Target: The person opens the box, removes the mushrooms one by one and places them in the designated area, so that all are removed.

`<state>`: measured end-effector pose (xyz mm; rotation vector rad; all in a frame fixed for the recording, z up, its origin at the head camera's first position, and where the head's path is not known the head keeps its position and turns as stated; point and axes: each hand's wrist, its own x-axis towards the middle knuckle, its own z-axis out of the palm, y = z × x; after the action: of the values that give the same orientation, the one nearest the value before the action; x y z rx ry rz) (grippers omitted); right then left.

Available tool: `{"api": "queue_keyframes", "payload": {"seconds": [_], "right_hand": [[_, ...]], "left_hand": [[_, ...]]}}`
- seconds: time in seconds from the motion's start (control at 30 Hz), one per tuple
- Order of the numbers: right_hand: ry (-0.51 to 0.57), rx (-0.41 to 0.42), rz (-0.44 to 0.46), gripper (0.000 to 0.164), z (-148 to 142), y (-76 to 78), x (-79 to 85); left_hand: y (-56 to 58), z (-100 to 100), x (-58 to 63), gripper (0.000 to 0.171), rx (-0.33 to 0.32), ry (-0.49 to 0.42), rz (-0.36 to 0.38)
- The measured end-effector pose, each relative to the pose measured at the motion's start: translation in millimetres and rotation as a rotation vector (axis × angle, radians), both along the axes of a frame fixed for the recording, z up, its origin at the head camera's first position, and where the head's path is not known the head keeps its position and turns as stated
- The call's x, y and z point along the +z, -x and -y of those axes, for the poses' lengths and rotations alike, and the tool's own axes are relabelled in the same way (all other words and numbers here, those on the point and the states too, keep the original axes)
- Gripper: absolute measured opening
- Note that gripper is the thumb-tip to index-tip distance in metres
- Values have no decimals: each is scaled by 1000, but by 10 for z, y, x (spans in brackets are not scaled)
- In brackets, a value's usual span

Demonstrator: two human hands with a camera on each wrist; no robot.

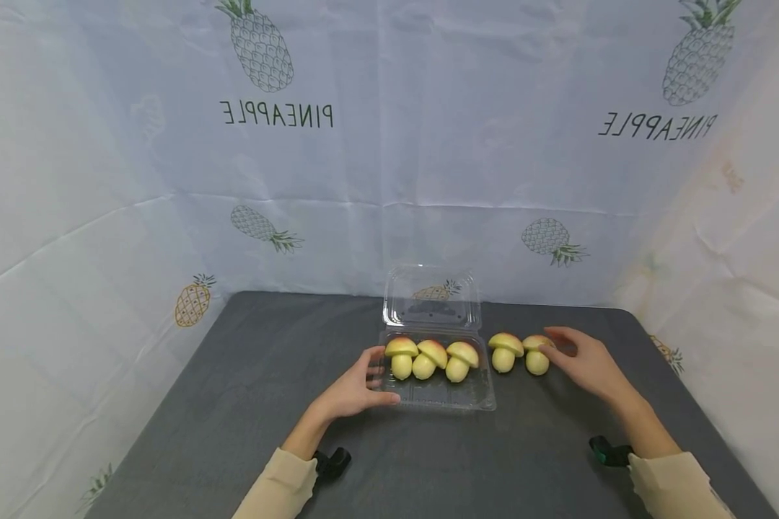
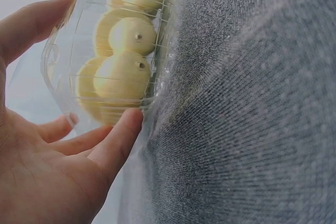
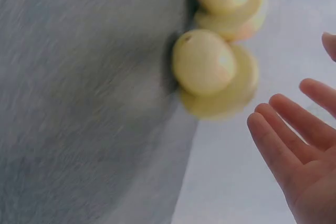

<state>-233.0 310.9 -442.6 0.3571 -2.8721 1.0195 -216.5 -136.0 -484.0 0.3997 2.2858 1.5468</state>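
A clear plastic clamshell box (image 1: 422, 395) lies on the table with its lid (image 1: 431, 297) raised at the back. Inside, side by side, are three yellow mushroom-shaped pieces (image 1: 430, 358) with reddish cap tops. My left hand (image 1: 357, 386) holds the box at its left side, thumb at the front corner and fingers along the side wall (image 2: 113, 145). To the right of the box stand two more mushroom-shaped pieces, one nearer the box (image 1: 505, 353) and one farther right (image 1: 535, 358). Beside that farther one, my right hand (image 1: 584, 360) is spread and holds nothing; the right wrist view shows a gap between its fingers (image 3: 273, 145) and the piece.
A dark grey cloth-covered table (image 1: 260, 375) carries everything. Behind and at both sides hangs a pale curtain (image 1: 428, 158) with pineapple prints. A dark band (image 1: 331, 463) is at my left wrist and another (image 1: 609, 452) at my right.
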Motion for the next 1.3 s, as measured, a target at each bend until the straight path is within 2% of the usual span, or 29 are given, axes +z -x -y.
{"api": "queue_keyframes", "payload": {"seconds": [0.23,0.47,0.93,1.3], "right_hand": [[39,28,-48,56,188,-106,121],[75,35,-64,53,324,-157,157],[113,70,-142,46,597,-155,131],[143,114,-141,45,801,-100,37]], "left_hand": [[-7,-7,9,96,-3,-1,-2],[-4,1,-6,96,-5,-5,-4],[6,0,-31,96,-4,-7,-11],[-2,-2,-28,96,-3,-7,-15]]}}
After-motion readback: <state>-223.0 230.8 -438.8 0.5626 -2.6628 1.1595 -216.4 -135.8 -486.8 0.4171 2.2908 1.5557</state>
